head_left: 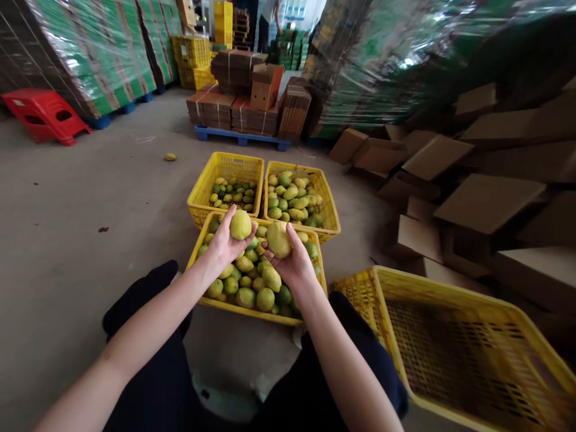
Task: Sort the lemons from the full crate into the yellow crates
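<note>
My left hand [225, 245] holds a yellow-green lemon [240, 224], its fingers curled round the lower side. In my right hand [294, 263] is a larger, paler yellow lemon [278, 240]. Both hands are above the near yellow crate [252, 312], which is filled with green and yellow lemons [245, 298]. Just behind it stand two more yellow crates. The back left crate [198, 195] has a low layer of smaller fruit, and the back right crate [330, 204] is fuller. My forearms hide part of the near crate.
A large yellow crate [450, 288] stands by my right knee. Cardboard boxes [490, 201] pile up on the right. Flattened cartons lie on a blue pallet [243, 138] ahead. A red stool [45, 114] and a stray yellow fruit [170, 157] are on the floor. Someone [269, 24] stands far back.
</note>
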The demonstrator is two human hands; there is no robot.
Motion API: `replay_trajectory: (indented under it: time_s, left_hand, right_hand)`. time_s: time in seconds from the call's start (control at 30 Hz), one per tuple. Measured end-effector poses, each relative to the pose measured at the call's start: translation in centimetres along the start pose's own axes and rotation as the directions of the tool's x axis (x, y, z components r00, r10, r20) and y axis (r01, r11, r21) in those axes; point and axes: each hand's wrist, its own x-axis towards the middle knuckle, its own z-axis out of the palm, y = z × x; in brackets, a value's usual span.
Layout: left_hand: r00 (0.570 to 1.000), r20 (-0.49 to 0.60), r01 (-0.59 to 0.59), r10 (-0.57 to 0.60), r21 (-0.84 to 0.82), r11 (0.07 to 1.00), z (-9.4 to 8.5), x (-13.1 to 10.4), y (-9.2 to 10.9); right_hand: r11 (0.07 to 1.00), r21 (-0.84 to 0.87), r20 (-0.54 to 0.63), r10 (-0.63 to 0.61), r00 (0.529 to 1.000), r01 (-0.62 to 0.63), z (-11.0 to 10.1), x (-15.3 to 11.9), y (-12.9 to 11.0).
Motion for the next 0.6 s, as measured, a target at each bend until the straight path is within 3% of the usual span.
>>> replay_trajectory:
  time_s: [0.13, 0.33, 0.6]
  left_hand:
    - [0.995, 0.073, 0.071, -0.074, 0.047, 0.996, -0.41, -0.32, 0.02]
    - [0.965, 0.212, 0.129, -0.154, 0.128, 0.983, -0.53, -0.88, 0.59]
    - [0.977, 0.089, 0.171, -0.191, 0.199, 0.965, 0.08, -0.92, 0.16]
  right_hand:
    - [1.000, -0.001, -0.047, 0.011, 0.999, -0.011, 0.03, 0.03, -0.14]
    - [0.996, 0.062, -0.068, -0.066, 0.995, 0.071, -0.07, 0.10, -0.18]
    - [0.999, -0.042, 0.007, -0.032, 0.999, 0.032, -0.46, 0.40, -0.12]
